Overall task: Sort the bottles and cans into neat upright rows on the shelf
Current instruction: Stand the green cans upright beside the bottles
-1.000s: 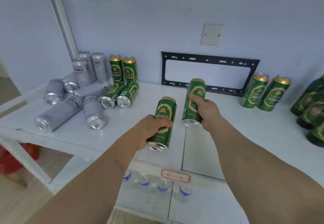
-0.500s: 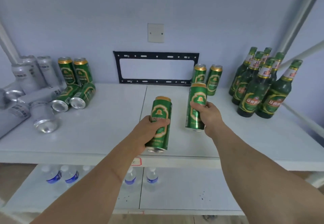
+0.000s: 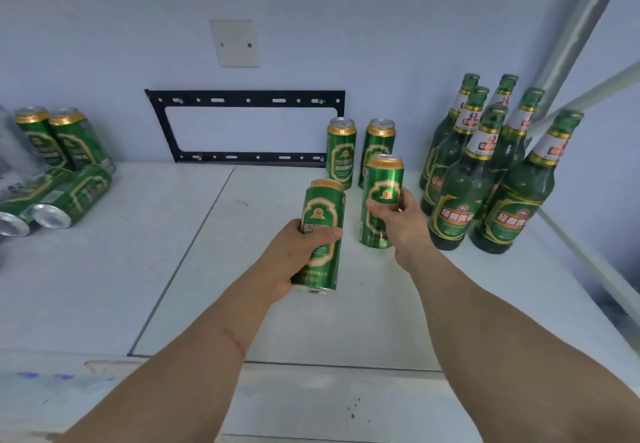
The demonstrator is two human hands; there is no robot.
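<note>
Both bare arms were stretched forward over the white shelf [image 3: 104, 286]. A tall green metal can [image 3: 320, 234] was gripped upright in the left hand [image 3: 298, 255], in front of the two standing green cans [image 3: 360, 151]. A second green can [image 3: 381, 200] was pinched by the right hand [image 3: 403, 221], closer to that pair. Green glass bottles [image 3: 485, 172] stood to the pair's right.

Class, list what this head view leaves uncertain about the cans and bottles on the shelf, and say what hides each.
- Silver cans, head view: cut off by the left edge and blurred; their number cannot be counted.
- Green bottles, head view: the back ones are overlapped by the front ones.
- Can in the right hand: whether its base touches the shelf cannot be told.
- Back right can: lower part hidden behind that held can.
</note>
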